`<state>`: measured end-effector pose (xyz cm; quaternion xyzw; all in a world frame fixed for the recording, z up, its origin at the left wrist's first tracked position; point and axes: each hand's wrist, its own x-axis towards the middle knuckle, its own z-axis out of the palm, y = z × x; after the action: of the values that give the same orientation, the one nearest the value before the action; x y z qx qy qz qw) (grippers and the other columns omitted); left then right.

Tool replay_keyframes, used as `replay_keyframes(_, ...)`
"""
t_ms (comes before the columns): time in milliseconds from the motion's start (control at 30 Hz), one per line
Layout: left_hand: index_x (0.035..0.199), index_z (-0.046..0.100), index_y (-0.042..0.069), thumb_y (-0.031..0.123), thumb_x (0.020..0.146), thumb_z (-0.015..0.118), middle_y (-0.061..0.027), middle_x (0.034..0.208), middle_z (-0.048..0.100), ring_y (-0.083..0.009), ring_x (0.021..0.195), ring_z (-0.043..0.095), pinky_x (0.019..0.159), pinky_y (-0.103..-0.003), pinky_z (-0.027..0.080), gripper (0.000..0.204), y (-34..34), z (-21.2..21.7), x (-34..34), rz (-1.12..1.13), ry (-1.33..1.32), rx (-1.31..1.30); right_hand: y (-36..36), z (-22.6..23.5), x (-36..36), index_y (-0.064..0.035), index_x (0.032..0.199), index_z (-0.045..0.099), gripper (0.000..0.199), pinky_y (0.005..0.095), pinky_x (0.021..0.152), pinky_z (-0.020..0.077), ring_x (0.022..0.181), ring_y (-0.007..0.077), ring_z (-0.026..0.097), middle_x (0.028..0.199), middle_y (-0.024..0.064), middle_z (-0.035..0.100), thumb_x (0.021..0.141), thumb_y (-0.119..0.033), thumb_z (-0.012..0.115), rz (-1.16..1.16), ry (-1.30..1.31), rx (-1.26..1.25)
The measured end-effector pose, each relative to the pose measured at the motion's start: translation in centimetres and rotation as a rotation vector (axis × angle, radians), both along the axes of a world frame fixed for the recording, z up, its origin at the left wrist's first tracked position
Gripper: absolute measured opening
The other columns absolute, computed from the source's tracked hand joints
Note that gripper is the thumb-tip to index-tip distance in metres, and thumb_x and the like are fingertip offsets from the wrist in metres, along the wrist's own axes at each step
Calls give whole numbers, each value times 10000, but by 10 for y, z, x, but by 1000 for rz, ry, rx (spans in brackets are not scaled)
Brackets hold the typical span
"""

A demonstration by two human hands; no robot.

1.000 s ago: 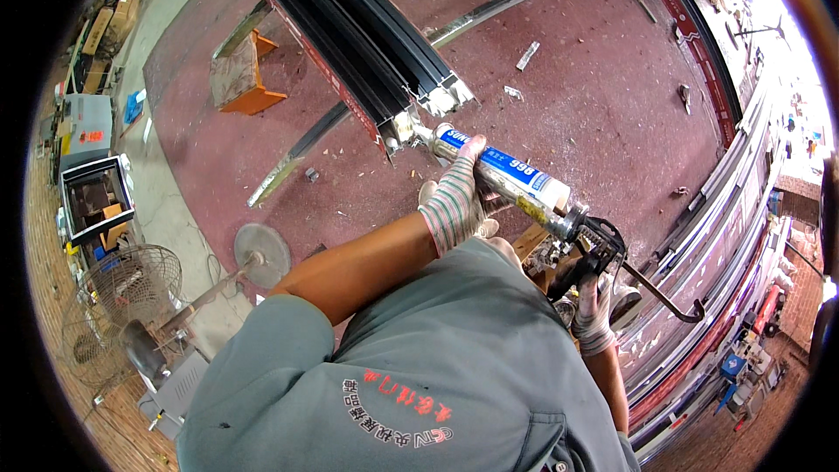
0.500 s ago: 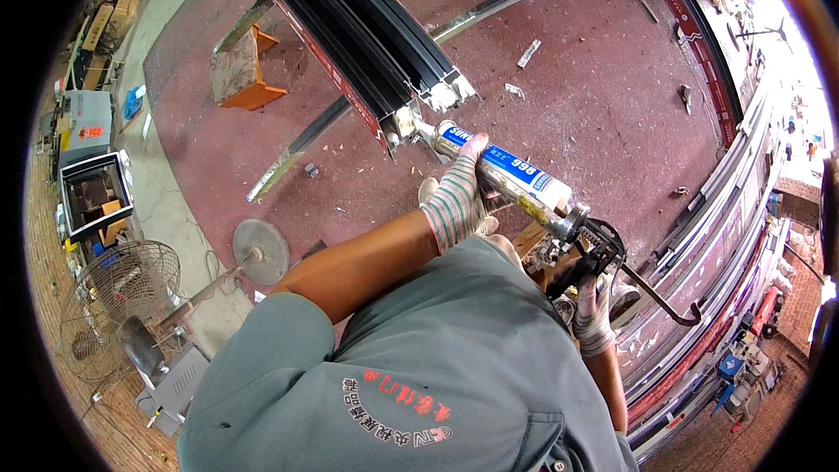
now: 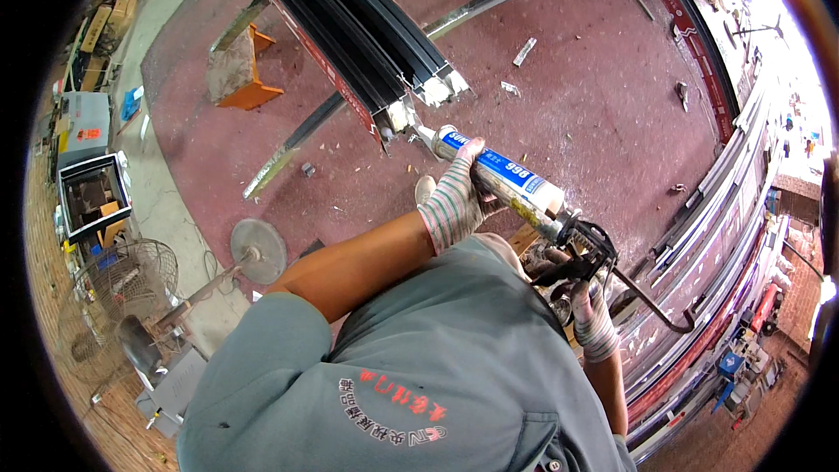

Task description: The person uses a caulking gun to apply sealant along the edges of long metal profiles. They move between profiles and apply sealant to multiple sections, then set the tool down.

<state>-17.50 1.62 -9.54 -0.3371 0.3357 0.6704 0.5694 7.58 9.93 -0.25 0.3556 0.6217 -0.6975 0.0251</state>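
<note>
My left hand, in a striped knit glove, is wrapped round the front part of a caulking gun. A blue and white sealant tube lies in its cradle. My right hand, gloved too, grips the gun's black handle, partly hidden behind it. The tube's pale nozzle points up and left, at the cut end of a black metal profile with red film along its side. White sealant or plastic shows at that end; whether the nozzle touches it I cannot tell.
Metal strips run under the profile, near an orange-sided block. A pedestal fan stands at the left beside an open black-rimmed box. Long profiles lie stacked at the right. Scraps litter the reddish floor.
The caulking gun and both hands have shifted slightly to the left in the picture. The black handle sits a little differently in my right hand. Both hands keep their hold.
</note>
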Motion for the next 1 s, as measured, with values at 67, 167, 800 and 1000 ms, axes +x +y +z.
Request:
replay_keyframes(67, 1129, 478, 108, 445, 837, 715, -67, 980, 596, -244, 879, 657, 759, -454, 605, 505, 1, 1, 4, -4, 24, 55, 0, -8, 7, -17, 1313, 535, 555, 343, 970, 450, 1106, 186, 579, 1179, 99, 629, 995, -467, 468, 32, 78, 98)
replay_keyframes(167, 1077, 478, 94, 398, 842, 714, -65, 924, 586, -237, 837, 657, 803, -448, 592, 451, 3, 3, 9, 43, 89, 169, 0, -22, 15, -8, 1276, 551, 678, 360, 962, 466, 1115, 211, 584, 1208, 113, 618, 907, -577, 567, 14, 188, -16)
replay_keyframes(800, 1034, 508, 120, 351, 846, 717, -102, 876, 607, -289, 807, 661, 811, -505, 576, 364, -36, -19, -49, -279, -53, 255, -142, -45, -36, -5, 1073, 594, 706, 269, 698, 472, 757, 129, 566, 898, 50, 591, 757, -628, 700, -368, 120, 407)
replay_keyframes(1000, 1056, 498, 120, 355, 832, 722, -106, 885, 608, -292, 810, 664, 805, -508, 577, 395, -40, -26, -57, -360, -61, 235, -166, -43, -51, -6, 1040, 590, 652, 262, 687, 483, 745, 114, 578, 884, 44, 594, 774, -588, 719, -423, 85, 371)
